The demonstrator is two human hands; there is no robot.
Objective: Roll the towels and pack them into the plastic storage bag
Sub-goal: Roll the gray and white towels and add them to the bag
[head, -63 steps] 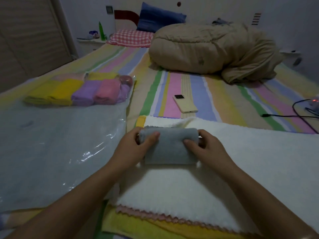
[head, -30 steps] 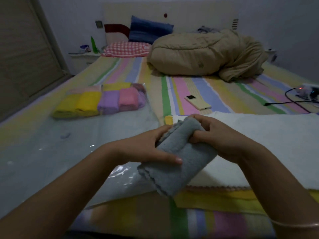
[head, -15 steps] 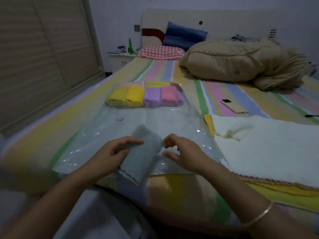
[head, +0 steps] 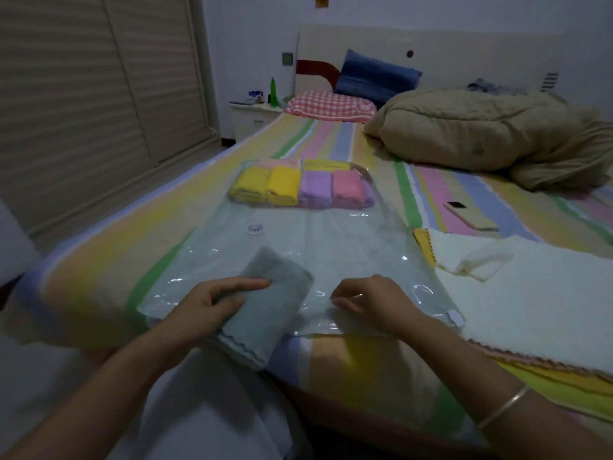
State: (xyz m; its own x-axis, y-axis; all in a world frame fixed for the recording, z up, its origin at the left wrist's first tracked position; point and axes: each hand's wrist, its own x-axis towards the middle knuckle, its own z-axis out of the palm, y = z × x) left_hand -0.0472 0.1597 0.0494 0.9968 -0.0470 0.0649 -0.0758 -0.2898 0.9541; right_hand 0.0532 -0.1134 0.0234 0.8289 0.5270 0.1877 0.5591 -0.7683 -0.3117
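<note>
A: Packing is the step in hand, I'd say. The rolling of this one looks done: the grey towel (head: 265, 303) is a tight roll, lying at the near edge of the storage bag (head: 331, 240), its scalloped end hanging just past the bag's mouth.

B: Who has hold of what?

A: The left hand (head: 212, 303) is closed around the roll, fingers over the top and thumb tucked under the side. The right hand (head: 371, 302) is curled, fingertips pinched on the clear film at the bag's open edge, just beside the roll. Whether it grips one layer or both, I cannot tell.

B: And the rest of the towels?

A: Yellow, purple and pink rolls (head: 300, 189) sit in a row at the far, closed end of the bag, with more behind them. To the right, on the striped bed (head: 99, 260), a stack of flat towels (head: 530, 293) waits, a white one on top and yellow and pink edges showing beneath. So the job is partly done, with much of the stack unrolled.

B: What does the next move call for?

A: Lifting the top layer with the right hand to open the mouth, then sliding the roll in lengthwise with the left, keeping it squeezed so it doesn't spring loose. It has a long way to travel to sit against the row at the far end, and the film may cling and drag.
</note>
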